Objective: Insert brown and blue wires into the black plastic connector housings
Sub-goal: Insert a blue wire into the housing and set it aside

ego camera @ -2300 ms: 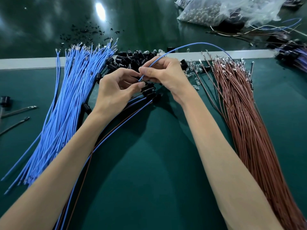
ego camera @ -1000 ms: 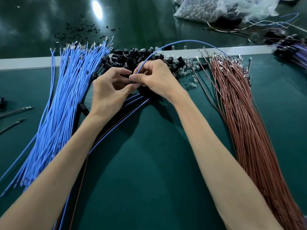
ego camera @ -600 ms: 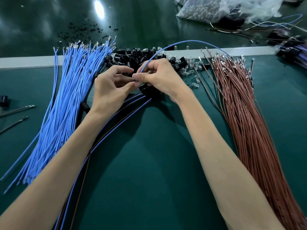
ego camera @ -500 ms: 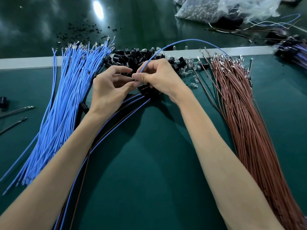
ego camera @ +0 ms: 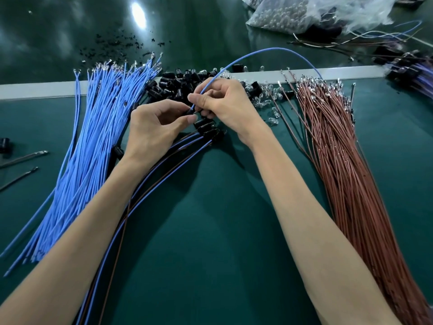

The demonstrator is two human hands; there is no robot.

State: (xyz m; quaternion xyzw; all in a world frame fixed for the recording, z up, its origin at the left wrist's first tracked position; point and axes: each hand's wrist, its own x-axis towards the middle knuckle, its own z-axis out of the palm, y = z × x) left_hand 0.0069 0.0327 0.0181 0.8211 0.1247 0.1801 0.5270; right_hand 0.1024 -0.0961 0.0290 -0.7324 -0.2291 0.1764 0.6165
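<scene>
Newbie: Wire question, where's that single blue wire sitting right now?

Regular: Near end is pinched between thumb and forefinger of the right hand, tip pointing down at a small black connector housing. The left hand grips that housing in its curled fingertips, so the two hands nearly touch. Can't tell if the tip is actually inside. The rest of the wire arches up and over to the right, toward the brown wire bundle.

Newbie: And around the hands?

Regular: Just under them lie a few wired housings, their blue and brown leads running back under the left forearm. A loose housing pile sits right behind the hands, with little clear bulbs beside it. The big blue wire bundle is off to the left, all on the green table.
</scene>
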